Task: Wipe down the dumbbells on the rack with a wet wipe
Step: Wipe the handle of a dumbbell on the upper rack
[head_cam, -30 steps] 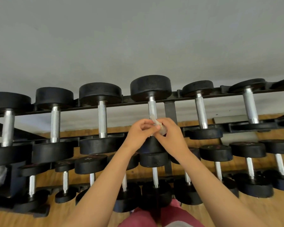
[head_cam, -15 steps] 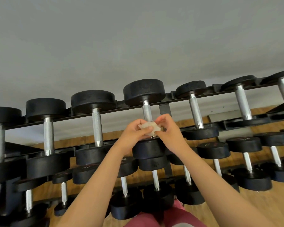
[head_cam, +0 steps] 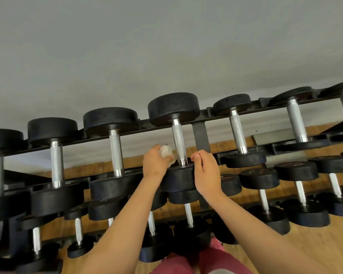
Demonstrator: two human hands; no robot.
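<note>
Left hand [head_cam: 156, 165] pinching wipe [head_cam: 166, 151] beside dumbbell [head_cam: 179, 143] handle, ready to scrub; right hand [head_cam: 205, 171], fingers curled, steadying near weight.

One head-worn camera gives the only view, looking forward and down from just above the rack [head_cam: 201, 135], close enough that the two forearms reach in from the near edge. Wide-angle bending curves the rails, which slope up to the right. The grey wall [head_cam: 166, 46] fills the far upper half; the wooden floor [head_cam: 325, 244] shows below, near right.
</note>
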